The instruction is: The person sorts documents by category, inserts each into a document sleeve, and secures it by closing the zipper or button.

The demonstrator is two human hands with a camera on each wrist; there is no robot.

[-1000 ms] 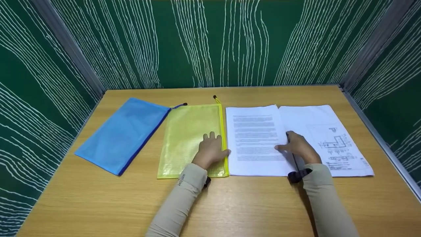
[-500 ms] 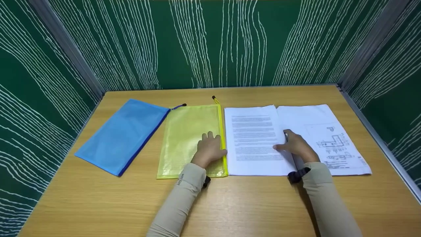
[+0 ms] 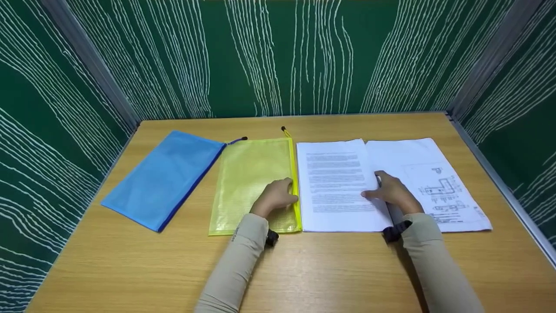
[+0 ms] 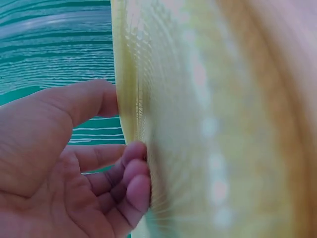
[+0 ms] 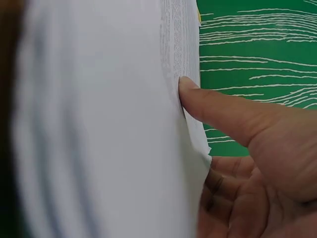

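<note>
A yellow mesh zip pouch (image 3: 243, 174) lies flat left of the table's middle, its zip edge facing the papers. My left hand (image 3: 274, 196) rests on it near that edge, fingers bent. In the left wrist view, the thumb and fingertips (image 4: 136, 171) touch the pouch, with a gap between thumb and index finger. A printed paper stack (image 3: 332, 174) lies beside the pouch. My right hand (image 3: 392, 193) holds its right edge, thumb (image 5: 198, 99) on the top sheet and fingers beyond the edge, partly hidden by paper.
A blue zip pouch (image 3: 165, 178) lies slanted at the left, its dark pull close to the yellow pouch. Sheets with a technical drawing (image 3: 447, 191) lie at the right, partly behind my right hand. Green panels (image 3: 278, 56) with white lines enclose the wooden table (image 3: 330, 269).
My left fingers were stretched out over the yellow pouch and are now drawn in and bent, with the hand slightly lower in view. The right hand stays at the paper edge.
</note>
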